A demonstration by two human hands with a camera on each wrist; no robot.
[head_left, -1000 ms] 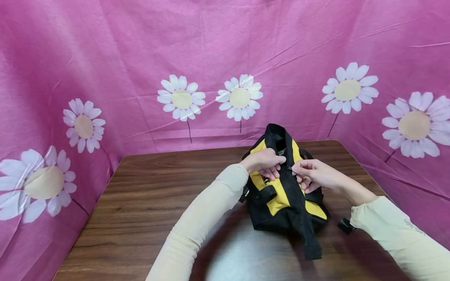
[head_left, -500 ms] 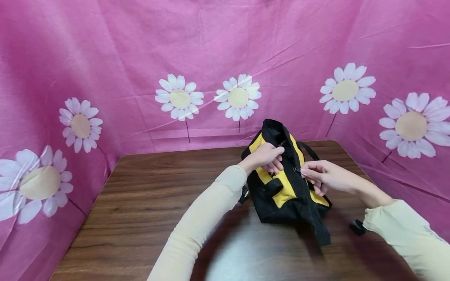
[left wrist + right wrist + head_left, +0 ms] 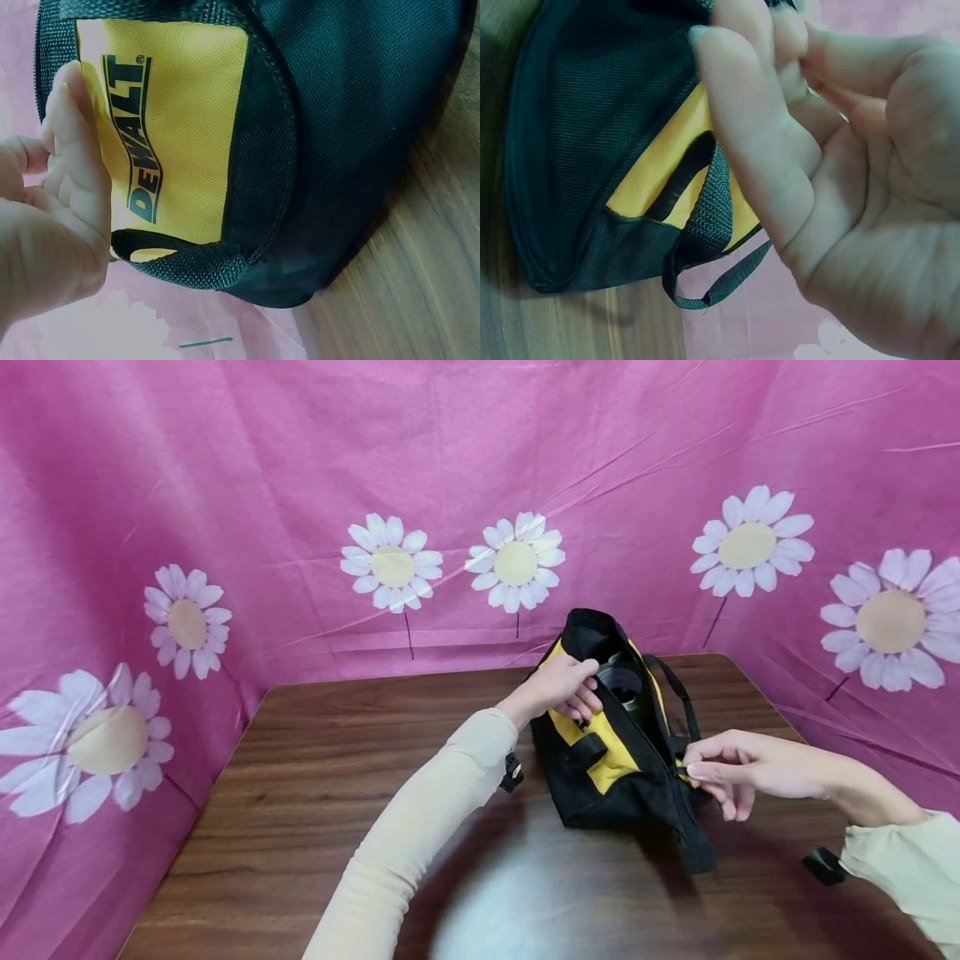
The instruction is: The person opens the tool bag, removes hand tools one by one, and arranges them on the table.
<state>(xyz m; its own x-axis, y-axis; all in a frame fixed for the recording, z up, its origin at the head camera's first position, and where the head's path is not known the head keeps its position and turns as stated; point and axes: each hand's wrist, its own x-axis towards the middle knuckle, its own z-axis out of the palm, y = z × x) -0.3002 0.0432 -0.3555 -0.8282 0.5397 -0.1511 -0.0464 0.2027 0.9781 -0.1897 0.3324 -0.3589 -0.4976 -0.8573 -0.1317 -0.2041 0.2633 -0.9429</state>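
The black and yellow bag stands right of centre in the head view, on the far right part of the table. Its mouth gapes along the top, and a grey, rounded object shows inside, too shaded to identify. Below the mouth, a black tab slants down to the lower right.

The left hand, at the bag's upper left, grips the edge of the mouth, its thumb on the rim and its fingers against the outer side. The right hand, at the lower right of the bag, pinches the small zip pull between thumb and forefinger, near the lower end of the mouth.

On the bag's left side is a short black loop; on its right, a black strap arches out. The left wrist view shows the DEWALT lettering on the yellow panel, just beside the fingers.

Pale sleeves cover both forearms, with a black device under the right cuff. The table is brown wood grain, with a bright glare at bottom centre. Pink cloth printed with white daisies hangs behind and at both sides.
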